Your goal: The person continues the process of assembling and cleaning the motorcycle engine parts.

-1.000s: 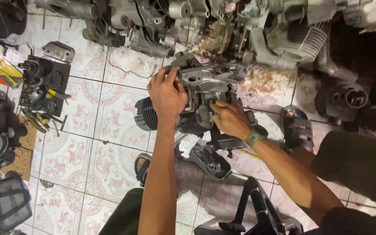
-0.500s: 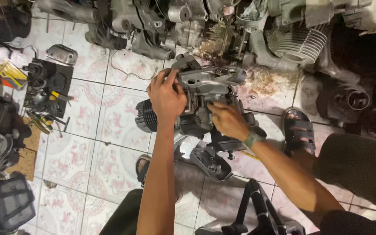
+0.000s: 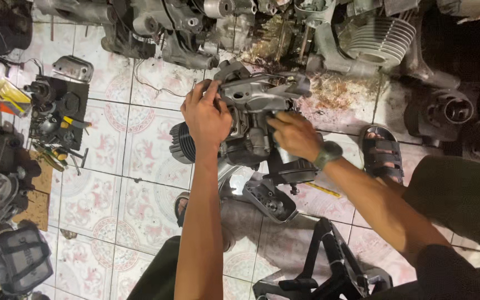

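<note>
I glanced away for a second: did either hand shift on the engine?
Barely. The right hand slid slightly up the grey metal engine block, from its lower side towards the middle. The left hand kept gripping the block's left edge. The engine stayed put on the patterned tile floor.

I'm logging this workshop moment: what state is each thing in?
Engine: off the floor, tilted, held by both hands.
Left hand: gripping the engine's left side.
Right hand: pressed on the engine's right side.
Cover: lying loose on the floor, open side up.
Sandal: worn, flat on the tiles.
</note>
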